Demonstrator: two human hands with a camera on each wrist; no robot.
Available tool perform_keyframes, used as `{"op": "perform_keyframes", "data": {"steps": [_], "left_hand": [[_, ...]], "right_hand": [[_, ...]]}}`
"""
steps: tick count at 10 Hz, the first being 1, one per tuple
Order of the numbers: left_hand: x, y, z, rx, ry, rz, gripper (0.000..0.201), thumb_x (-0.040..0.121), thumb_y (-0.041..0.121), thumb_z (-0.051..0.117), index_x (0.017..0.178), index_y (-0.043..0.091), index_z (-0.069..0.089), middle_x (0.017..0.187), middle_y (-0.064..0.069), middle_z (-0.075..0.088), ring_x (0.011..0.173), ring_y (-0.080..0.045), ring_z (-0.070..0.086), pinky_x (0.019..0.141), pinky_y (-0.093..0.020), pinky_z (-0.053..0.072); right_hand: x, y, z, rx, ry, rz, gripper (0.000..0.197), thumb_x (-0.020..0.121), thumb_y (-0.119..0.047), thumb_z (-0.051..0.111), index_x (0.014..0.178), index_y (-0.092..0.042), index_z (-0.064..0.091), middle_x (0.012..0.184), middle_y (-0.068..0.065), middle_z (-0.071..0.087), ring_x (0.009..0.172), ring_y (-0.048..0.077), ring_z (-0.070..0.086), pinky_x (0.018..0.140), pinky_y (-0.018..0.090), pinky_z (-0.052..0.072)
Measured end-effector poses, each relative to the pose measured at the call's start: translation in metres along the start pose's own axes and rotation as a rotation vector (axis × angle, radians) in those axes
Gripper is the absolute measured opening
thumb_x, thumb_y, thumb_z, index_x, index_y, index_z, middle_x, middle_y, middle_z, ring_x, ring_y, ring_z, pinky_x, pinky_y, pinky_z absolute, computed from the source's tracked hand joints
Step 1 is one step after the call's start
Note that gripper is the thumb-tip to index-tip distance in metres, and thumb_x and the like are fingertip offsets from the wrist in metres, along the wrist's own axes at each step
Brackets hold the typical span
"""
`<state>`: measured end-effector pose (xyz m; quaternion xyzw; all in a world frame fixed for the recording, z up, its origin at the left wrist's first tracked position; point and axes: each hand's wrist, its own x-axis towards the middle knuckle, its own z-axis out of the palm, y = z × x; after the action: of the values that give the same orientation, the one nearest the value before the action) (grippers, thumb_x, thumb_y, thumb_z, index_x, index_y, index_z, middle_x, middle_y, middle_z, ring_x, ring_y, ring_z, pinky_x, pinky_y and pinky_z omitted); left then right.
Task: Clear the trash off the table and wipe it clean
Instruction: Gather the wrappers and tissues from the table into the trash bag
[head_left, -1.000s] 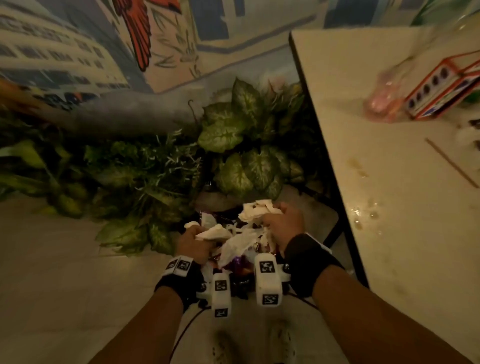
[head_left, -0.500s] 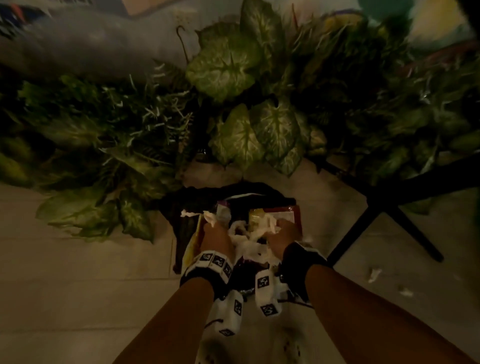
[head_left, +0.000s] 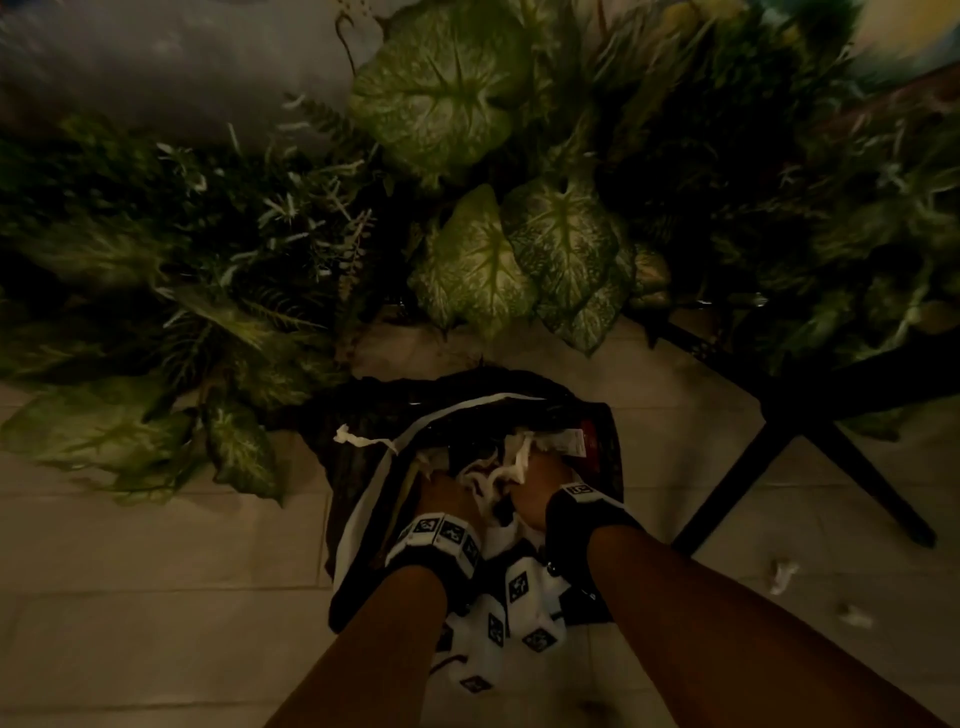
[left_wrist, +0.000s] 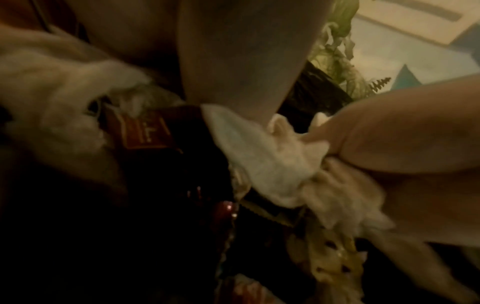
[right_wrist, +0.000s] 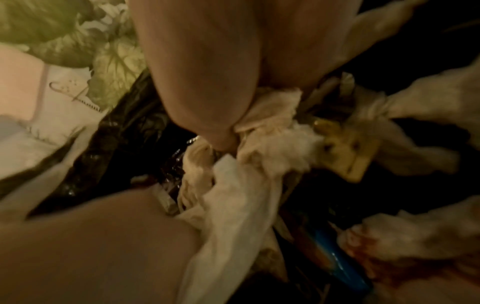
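Note:
A black trash bag (head_left: 467, 387) stands open on the floor in front of me. Both hands are down inside its mouth. My left hand (head_left: 448, 488) grips a wad of crumpled white tissues (left_wrist: 270, 164) between thumb and fingers. My right hand (head_left: 531, 483) pinches more of the tissues (right_wrist: 262, 144). The wad (head_left: 493, 475) bridges the gap between the two hands. Under them lie a red wrapper (left_wrist: 145, 131), a yellow wrapper (right_wrist: 348, 152) and something blue (right_wrist: 345, 273). The table top is out of view.
Large green leafy plants (head_left: 519, 249) crowd the floor just behind the bag. A black table leg (head_left: 779, 447) spreads across the floor at the right. Two small tissue scraps (head_left: 782, 574) lie on the pale tiles near it.
My view has tilted down from the table top to the floor. Both hands have carried the tissues lower, into the bag's mouth.

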<state>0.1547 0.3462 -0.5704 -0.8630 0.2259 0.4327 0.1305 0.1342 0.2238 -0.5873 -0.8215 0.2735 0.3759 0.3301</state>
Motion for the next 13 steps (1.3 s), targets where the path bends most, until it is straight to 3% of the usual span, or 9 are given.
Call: {"op": "perform_keyframes", "data": {"steps": [2,3,4,6,7,8,9,11,13], "left_hand": [[-0.001,-0.017,0.002,-0.567,-0.045,-0.115,0.082,0.086,0.046,0.060,0.149,0.012,0.020,0.152,-0.020,0.025,0.137,-0.037,0.033,0.112,-0.046,0.032],[-0.020,-0.026,-0.018,-0.745,-0.082,-0.106,0.074,0.088,0.030,0.058,0.149,0.019,0.019,0.150,-0.016,0.031,0.131,-0.036,0.041,0.106,-0.040,0.039],[-0.052,-0.035,-0.041,-0.765,-0.059,-0.063,0.073,0.092,0.023,0.049,0.152,0.024,0.008,0.154,-0.015,0.025,0.131,-0.035,0.041,0.106,-0.037,0.039],[-0.150,-0.056,-0.092,-0.836,0.075,-0.105,0.037,0.095,0.011,0.044,0.131,0.006,0.048,0.133,-0.019,0.053,0.120,-0.032,0.052,0.100,-0.031,0.042],[-0.213,-0.064,-0.124,-0.827,0.118,-0.115,0.032,0.096,0.011,0.045,0.124,0.004,0.057,0.130,-0.016,0.057,0.118,-0.029,0.054,0.078,-0.015,0.046],[-0.272,-0.064,-0.153,-0.826,0.118,-0.086,0.030,0.094,0.005,0.049,0.121,-0.001,0.060,0.118,-0.017,0.063,0.109,-0.027,0.060,0.056,-0.007,0.039],[-0.314,-0.061,-0.176,-0.812,0.183,-0.019,0.016,0.091,0.003,0.054,0.097,0.008,0.068,0.097,-0.012,0.063,0.092,-0.024,0.061,0.070,-0.019,0.045],[-0.388,-0.014,-0.258,-0.789,0.339,0.170,0.019,0.091,0.006,0.055,0.086,0.023,0.060,0.092,-0.004,0.064,0.083,-0.019,0.060,0.071,-0.026,0.049],[-0.425,0.091,-0.323,-0.753,0.482,0.398,0.018,0.087,0.010,0.063,0.086,0.028,0.062,0.090,0.010,0.064,0.085,-0.007,0.060,0.069,-0.015,0.044]], "right_hand": [[-0.008,-0.017,-0.006,0.149,-0.021,0.007,0.079,0.071,-0.036,0.069,0.138,-0.016,0.035,0.135,0.005,0.048,0.120,0.030,0.049,0.100,0.037,0.045],[-0.037,-0.020,-0.017,0.500,-0.001,0.006,0.035,0.080,-0.020,0.066,0.109,-0.022,0.046,0.100,0.002,0.058,0.096,0.025,0.057,0.073,0.032,0.052],[-0.074,-0.022,-0.026,0.572,0.025,-0.020,0.044,0.083,-0.031,0.059,0.125,-0.034,0.048,0.123,0.001,0.056,0.115,0.030,0.055,0.100,0.044,0.045],[-0.168,-0.026,-0.057,0.561,0.035,0.014,0.046,0.092,-0.019,0.048,0.138,-0.022,0.046,0.141,0.008,0.048,0.127,0.029,0.047,0.106,0.033,0.041],[-0.259,-0.057,-0.092,0.431,0.004,0.039,0.033,0.091,-0.012,0.047,0.123,-0.008,0.057,0.127,0.016,0.057,0.113,0.031,0.057,0.098,0.034,0.047],[-0.311,-0.069,-0.103,0.392,-0.045,-0.064,0.026,0.082,-0.015,0.051,0.088,-0.034,0.066,0.107,0.003,0.061,0.096,0.022,0.057,0.091,0.034,0.049],[-0.377,-0.083,-0.136,0.396,-0.070,-0.157,0.025,0.073,-0.024,0.052,0.069,-0.048,0.058,0.102,-0.007,0.055,0.100,0.020,0.056,0.094,0.036,0.047],[-0.506,-0.059,-0.246,0.337,0.012,-0.405,0.027,0.088,-0.022,0.054,0.113,-0.025,0.062,0.108,-0.006,0.062,0.100,0.015,0.060,0.086,0.028,0.051],[-0.560,0.064,-0.347,0.166,0.321,-0.421,0.022,0.086,-0.021,0.060,0.107,-0.026,0.065,0.099,-0.014,0.066,0.082,0.004,0.061,0.076,0.016,0.048]]}}
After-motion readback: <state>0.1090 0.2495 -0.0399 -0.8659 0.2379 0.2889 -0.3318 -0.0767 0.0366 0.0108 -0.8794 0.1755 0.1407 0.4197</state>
